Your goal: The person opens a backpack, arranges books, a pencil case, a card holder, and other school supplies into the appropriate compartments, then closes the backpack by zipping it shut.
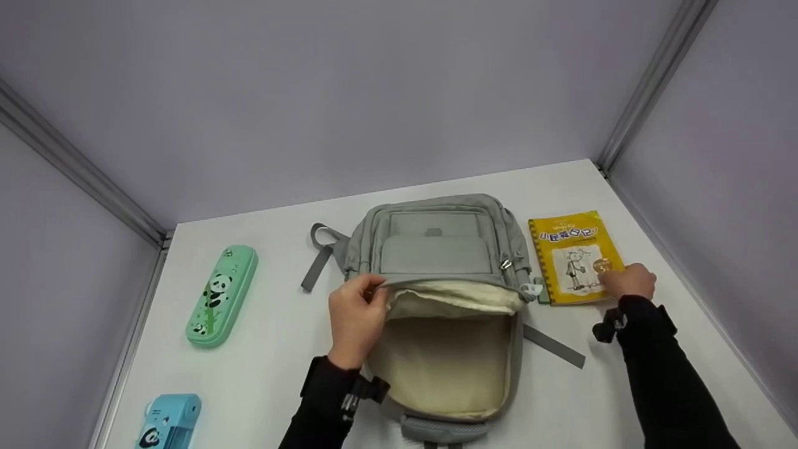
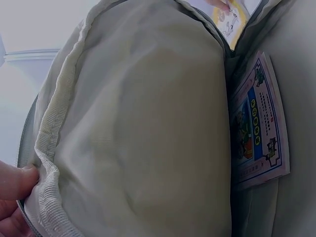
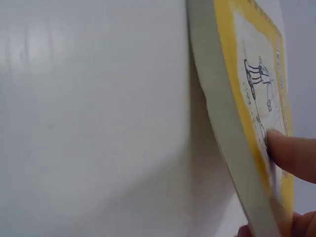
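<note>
A grey backpack lies on the white table with its main compartment unzipped and its cream lining showing. My left hand pinches the edge of its flap between thumb and fingers, lifting it. Inside the bag, a pink-and-blue booklet shows in the left wrist view. To the right of the bag is a yellow book with a cartoon figure on its cover. My right hand grips the book's lower right edge, thumb on the cover and fingers beneath. In the right wrist view that edge is tilted off the table.
A green panda pencil case lies on the left of the table. Nearer the front left is a blue panda-printed object, cut off by the frame. Straps spread from the bag's sides. Grey panels enclose the table behind and at both sides.
</note>
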Available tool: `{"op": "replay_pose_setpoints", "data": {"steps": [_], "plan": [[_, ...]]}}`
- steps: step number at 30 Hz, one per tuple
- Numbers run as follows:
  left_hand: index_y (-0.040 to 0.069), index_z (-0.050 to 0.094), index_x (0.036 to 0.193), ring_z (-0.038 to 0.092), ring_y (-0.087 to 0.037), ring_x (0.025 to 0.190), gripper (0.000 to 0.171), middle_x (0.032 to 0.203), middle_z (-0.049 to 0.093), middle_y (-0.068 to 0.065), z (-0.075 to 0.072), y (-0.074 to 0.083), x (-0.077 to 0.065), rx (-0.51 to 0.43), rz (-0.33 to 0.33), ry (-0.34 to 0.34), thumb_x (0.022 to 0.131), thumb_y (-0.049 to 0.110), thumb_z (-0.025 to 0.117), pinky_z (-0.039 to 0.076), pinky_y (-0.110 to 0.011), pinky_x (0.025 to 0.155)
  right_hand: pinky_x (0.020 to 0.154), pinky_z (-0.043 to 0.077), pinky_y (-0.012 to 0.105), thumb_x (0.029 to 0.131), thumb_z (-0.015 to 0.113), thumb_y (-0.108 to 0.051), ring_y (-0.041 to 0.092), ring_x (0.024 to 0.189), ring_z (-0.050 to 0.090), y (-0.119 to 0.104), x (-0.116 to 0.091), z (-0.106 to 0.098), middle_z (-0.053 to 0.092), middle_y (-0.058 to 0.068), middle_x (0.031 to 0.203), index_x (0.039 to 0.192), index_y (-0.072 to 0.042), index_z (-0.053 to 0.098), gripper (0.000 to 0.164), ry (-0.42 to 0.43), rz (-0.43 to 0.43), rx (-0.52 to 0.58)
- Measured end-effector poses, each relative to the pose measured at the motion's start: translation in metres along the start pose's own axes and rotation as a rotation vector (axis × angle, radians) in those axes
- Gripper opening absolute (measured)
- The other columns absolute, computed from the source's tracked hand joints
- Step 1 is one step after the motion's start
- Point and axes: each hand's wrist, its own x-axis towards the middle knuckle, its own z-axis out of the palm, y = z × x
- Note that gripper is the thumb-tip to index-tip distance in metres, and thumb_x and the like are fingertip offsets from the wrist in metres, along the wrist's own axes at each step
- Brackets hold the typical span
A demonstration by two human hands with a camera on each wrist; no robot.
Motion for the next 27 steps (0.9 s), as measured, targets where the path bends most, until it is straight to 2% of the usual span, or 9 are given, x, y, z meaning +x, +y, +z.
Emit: {"op": "replay_pose_setpoints", "data": {"steps": [3,5,7,11,15,18,20,24,27], "plan": [[0.001,0.074,0.084,0.056,-0.016,0.056,0.013,0.072,0.071,-0.01,0.0,0.001,0.001,-0.006,-0.012,-0.007,0.079,-0.008,0.067,0.044,-0.025,0.058,0.075,0.057,0.029,0.095,0.054,-0.017,0.021,0.091,0.058,-0.005,0.0,-0.009,0.05,0.025,0.126,0.141,0.013,0.038,0.058,-0.017,-0.04,0.23],[0.001,0.074,0.084,0.057,-0.017,0.056,0.013,0.072,0.071,-0.01,-0.001,0.002,0.001,-0.006,-0.017,-0.008,0.079,-0.008,0.067,0.045,-0.026,0.058,0.068,0.058,0.022,0.097,0.054,-0.013,0.008,0.081,0.058,-0.01,-0.004,-0.015,0.051,0.014,0.119,0.142,0.009,0.038,0.053,-0.041,-0.064,0.357],[0.001,0.074,0.084,0.058,-0.018,0.057,0.013,0.072,0.071,-0.01,-0.001,0.002,0.001,-0.007,-0.024,-0.01,0.079,-0.008,0.067,0.045,-0.027,0.058,0.064,0.057,0.019,0.096,0.056,-0.01,0.001,0.073,0.057,-0.017,-0.013,-0.022,0.052,0.004,0.107,0.136,0.007,0.043,0.045,-0.046,-0.106,0.432],[0.001,0.074,0.084,0.06,-0.019,0.058,0.012,0.072,0.071,-0.011,0.0,0.001,0.003,-0.019,-0.039,-0.021,0.08,-0.008,0.066,0.047,-0.027,0.059,0.058,0.056,0.02,0.093,0.06,-0.002,0.003,0.065,0.061,-0.023,-0.046,-0.036,0.057,-0.007,0.084,0.113,-0.001,0.054,0.021,-0.023,-0.137,0.707],[0.001,0.073,0.083,0.063,-0.022,0.06,0.012,0.072,0.071,-0.012,0.001,0.002,0.008,-0.038,-0.06,-0.021,0.082,-0.008,0.065,0.049,-0.027,0.06,0.056,0.056,0.023,0.09,0.067,0.0,0.01,0.065,0.065,-0.012,-0.091,-0.048,0.063,-0.005,0.082,0.098,-0.008,0.058,0.014,-0.014,-0.115,1.045],[0.001,0.072,0.083,0.064,-0.023,0.061,0.01,0.073,0.071,-0.012,0.002,0.004,0.015,-0.063,-0.089,-0.015,0.083,-0.006,0.065,0.049,-0.027,0.061,0.056,0.055,0.024,0.09,0.069,-0.001,0.012,0.067,0.066,0.007,-0.121,-0.05,0.067,-0.003,0.082,0.093,-0.01,0.063,0.011,-0.026,-0.11,1.128],[0.001,0.072,0.083,0.065,-0.025,0.063,0.009,0.074,0.07,-0.013,0.002,0.006,0.02,-0.083,-0.115,-0.011,0.084,-0.005,0.065,0.049,-0.028,0.063,0.059,0.056,0.024,0.09,0.069,-0.002,0.011,0.07,0.066,0.022,-0.138,-0.051,0.068,-0.003,0.082,0.091,-0.011,0.065,0.011,-0.041,-0.06,1.146],[0.001,0.071,0.084,0.066,-0.026,0.066,0.007,0.075,0.07,-0.014,0.001,0.009,0.025,-0.112,-0.16,-0.005,0.085,-0.003,0.065,0.049,-0.028,0.065,0.07,0.058,0.025,0.092,0.068,-0.007,0.009,0.079,0.066,0.052,-0.163,-0.053,0.069,-0.009,0.083,0.093,-0.017,0.066,0.01,-0.094,0.152,1.144],[0.001,0.071,0.084,0.066,-0.026,0.067,0.007,0.075,0.07,-0.014,0.001,0.009,0.026,-0.12,-0.165,0.0,0.085,-0.002,0.066,0.05,-0.029,0.066,0.08,0.058,0.023,0.098,0.061,-0.012,0.005,0.084,0.065,0.076,-0.177,-0.056,0.068,-0.015,0.085,0.09,-0.025,0.066,0.016,-0.221,0.284,1.09]]}}
